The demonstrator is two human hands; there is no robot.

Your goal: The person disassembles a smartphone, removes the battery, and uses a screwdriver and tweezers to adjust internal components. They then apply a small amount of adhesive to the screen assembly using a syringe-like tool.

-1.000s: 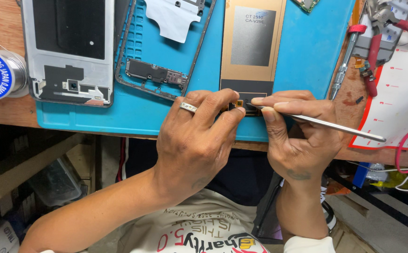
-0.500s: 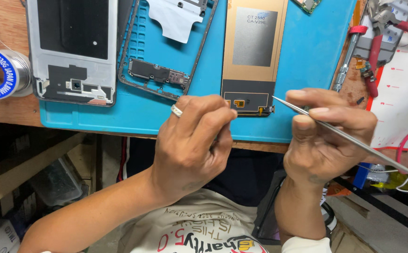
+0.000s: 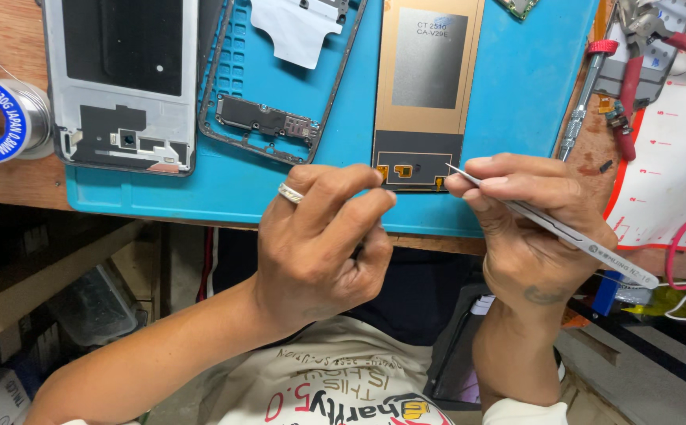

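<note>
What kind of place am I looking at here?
Most likely a phone repair bench. A blue work mat holds a stripped phone frame and a display panel, the right hand holds fine tweezers, and a solder spool sits nearby.

A worn wooden workbench (image 3: pixel 12 177) spans the far side, under even light. Below its near edge at left, a pale wooden shelf board (image 3: pixel 36 283) slants through shadow.

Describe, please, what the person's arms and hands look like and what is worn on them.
Both forearms are bare. The left hand wears a silver, patterned ring on one finger. The right hand has no ring that shows, and a small dark tattoo marks its wrist. A white sleeve edge shows at the right arm's bottom.
</note>
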